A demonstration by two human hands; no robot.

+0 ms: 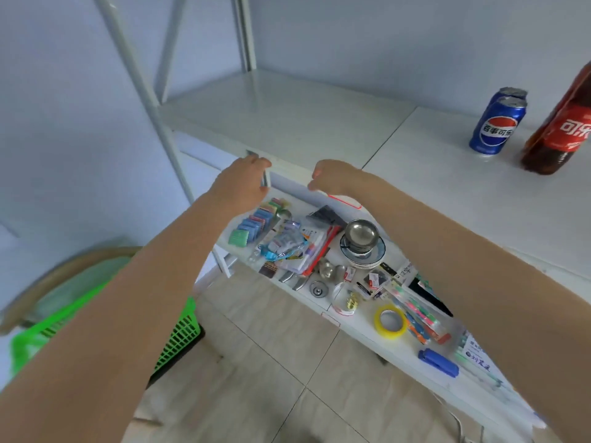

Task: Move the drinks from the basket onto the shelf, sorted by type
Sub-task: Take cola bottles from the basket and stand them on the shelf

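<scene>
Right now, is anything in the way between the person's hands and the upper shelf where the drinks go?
Nothing visible. The left hand and right hand are at the front edge of the shelf, and that stretch is bare. The Pepsi cans and Coca-Cola bottle stand far to the right.

Blue cans [496, 124] with red-white-blue emblems; a red-labelled brown bottle [563, 129]; white shelf [287, 119]; green lattice basket [179, 337]; yellow tape roll [390, 321].

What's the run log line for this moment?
hands: left hand and right hand at shelf front edge, no drink held | on shelf: two Pepsi cans, cola bottle | green basket: lower left, contents hidden
</scene>
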